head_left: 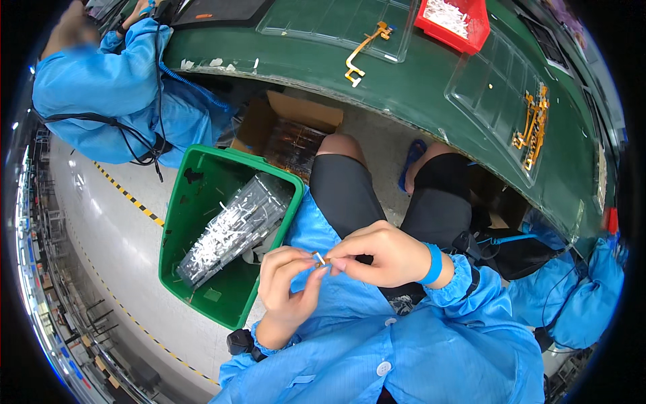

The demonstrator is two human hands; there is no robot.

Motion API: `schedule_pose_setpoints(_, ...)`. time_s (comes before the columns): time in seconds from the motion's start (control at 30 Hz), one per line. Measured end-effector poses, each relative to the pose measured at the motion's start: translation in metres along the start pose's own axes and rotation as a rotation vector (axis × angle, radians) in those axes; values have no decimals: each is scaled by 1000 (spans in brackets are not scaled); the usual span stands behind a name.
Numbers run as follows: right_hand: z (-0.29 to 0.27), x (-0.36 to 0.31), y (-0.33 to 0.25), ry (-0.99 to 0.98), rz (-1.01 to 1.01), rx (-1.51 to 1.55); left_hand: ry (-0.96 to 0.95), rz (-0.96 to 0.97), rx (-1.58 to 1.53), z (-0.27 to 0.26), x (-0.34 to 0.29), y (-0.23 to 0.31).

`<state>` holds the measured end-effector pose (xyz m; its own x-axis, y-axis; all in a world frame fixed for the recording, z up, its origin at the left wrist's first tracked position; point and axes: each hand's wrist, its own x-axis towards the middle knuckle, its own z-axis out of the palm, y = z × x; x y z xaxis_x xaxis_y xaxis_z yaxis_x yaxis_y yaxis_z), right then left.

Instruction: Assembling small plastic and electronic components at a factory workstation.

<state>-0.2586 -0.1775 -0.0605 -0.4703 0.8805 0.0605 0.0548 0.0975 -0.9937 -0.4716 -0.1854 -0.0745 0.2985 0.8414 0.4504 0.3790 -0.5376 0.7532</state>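
Observation:
Over my lap, my left hand (pixel 288 279) and my right hand (pixel 380 254) meet at a small flexible circuit (pixel 319 258), orange with a white patch. Thumb and index finger of the left pinch one end; the right pinches its other side. Most of the piece is hidden by the fingertips. On the green table, an orange flexible circuit (pixel 363 54) lies across a clear plastic tray (pixel 316 23). More orange flexible circuits (pixel 533 128) are bunched on a second clear tray (pixel 471 84) to the right.
Left of my legs stands a green bin (pixel 176 269) holding a clear tray with white scraps (pixel 232 225). A red box (pixel 474 40) of white pieces sits on the table (pixel 404 84). Below the table is a cardboard box (pixel 306 111). A co-worker in blue (pixel 101 94) sits at left.

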Motion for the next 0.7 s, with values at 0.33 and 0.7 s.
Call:
schedule_pose_setpoints(0.33, 4, -5, 5, 10, -47, 1, -19, -42, -48, 8, 5, 4)
schedule_pose_setpoints(0.7, -1, -4, 8, -81, -81, -31, -51, -542, -606, -2, 1, 1)
